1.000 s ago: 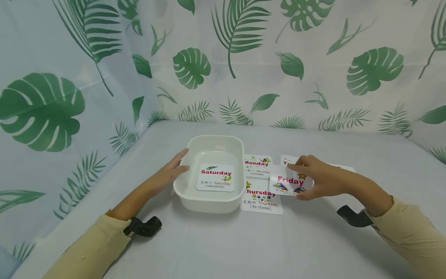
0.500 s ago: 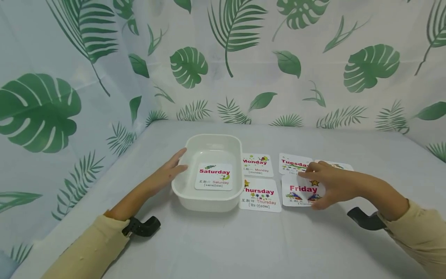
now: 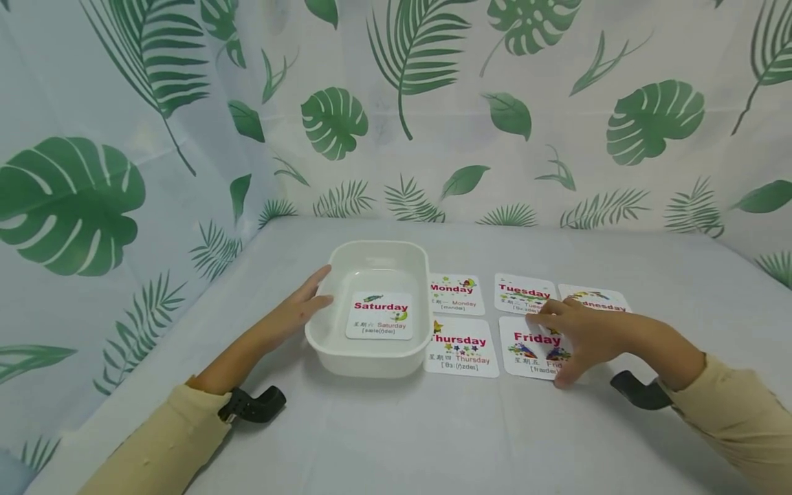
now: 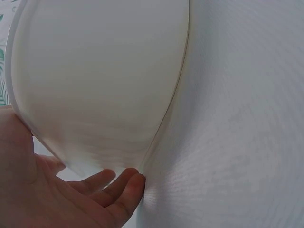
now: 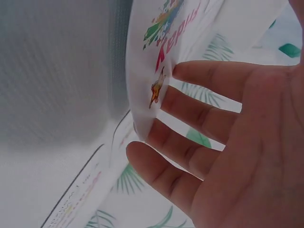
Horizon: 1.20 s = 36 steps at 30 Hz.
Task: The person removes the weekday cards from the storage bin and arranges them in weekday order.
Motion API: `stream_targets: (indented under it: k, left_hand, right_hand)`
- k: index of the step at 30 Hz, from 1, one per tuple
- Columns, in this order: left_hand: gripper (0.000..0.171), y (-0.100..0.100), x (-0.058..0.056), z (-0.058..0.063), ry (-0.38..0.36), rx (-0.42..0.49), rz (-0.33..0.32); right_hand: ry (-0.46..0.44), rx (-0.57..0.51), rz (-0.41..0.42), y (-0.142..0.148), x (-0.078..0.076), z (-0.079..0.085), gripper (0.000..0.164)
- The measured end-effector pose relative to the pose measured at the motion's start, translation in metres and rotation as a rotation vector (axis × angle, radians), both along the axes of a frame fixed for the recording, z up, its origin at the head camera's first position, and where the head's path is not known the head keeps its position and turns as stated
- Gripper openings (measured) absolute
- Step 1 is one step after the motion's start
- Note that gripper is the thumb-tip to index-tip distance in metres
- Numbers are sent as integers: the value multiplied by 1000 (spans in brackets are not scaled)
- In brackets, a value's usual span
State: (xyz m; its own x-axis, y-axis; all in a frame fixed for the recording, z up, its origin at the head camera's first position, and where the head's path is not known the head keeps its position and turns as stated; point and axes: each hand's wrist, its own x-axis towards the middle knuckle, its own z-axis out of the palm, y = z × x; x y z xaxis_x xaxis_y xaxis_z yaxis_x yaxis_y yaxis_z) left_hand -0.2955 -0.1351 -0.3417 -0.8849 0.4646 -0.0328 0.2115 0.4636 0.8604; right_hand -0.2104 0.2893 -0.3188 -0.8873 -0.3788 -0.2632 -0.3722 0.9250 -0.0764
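Note:
A white plastic basin [image 3: 374, 364] stands on the table, with a "Saturday" card [image 3: 380, 316] lying in it. My left hand [image 3: 303, 302] holds the basin's left side, thumb over the rim and fingers along the outer wall [image 4: 104, 95]. To the right of the basin, the "Friday" card [image 3: 526, 350] lies on the cloth under my right hand [image 3: 588, 333]. Its spread fingertips touch the card's upper right part [image 5: 147, 109]; the thumb is by the lower right edge. The hand hides some of the card's print.
"Monday" [image 3: 458, 302] and "Thursday" [image 3: 463, 354] cards lie beside the basin, their left edges hidden behind it. "Tuesday" [image 3: 520, 285] and "Wednesday" [image 3: 603, 297] cards lie behind my right hand. A leaf-patterned curtain [image 3: 445, 137] rises behind the pale tablecloth [image 3: 396, 440].
My right hand has carried the "Friday" card right and laid it down beside "Thursday", then loosened its pinch. "Tuesday" is uncovered more. The left hand stays on the basin.

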Motion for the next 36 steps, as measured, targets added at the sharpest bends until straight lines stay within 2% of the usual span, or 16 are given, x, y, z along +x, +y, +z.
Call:
stream_targets:
  k: [14,29,36]
  left_hand:
    - [63,-2,1,0,-6,-4,6]
    - [63,2,0,2,12,-6,4]
    - [63,1,1,1,-1,-6,15]
  right_hand:
    - [-32,24,-80,-2,-1,-3,101]
    - [-60,45,-106,-7,2,1,97]
    - [-61,40,-110,-9,3,0,97]
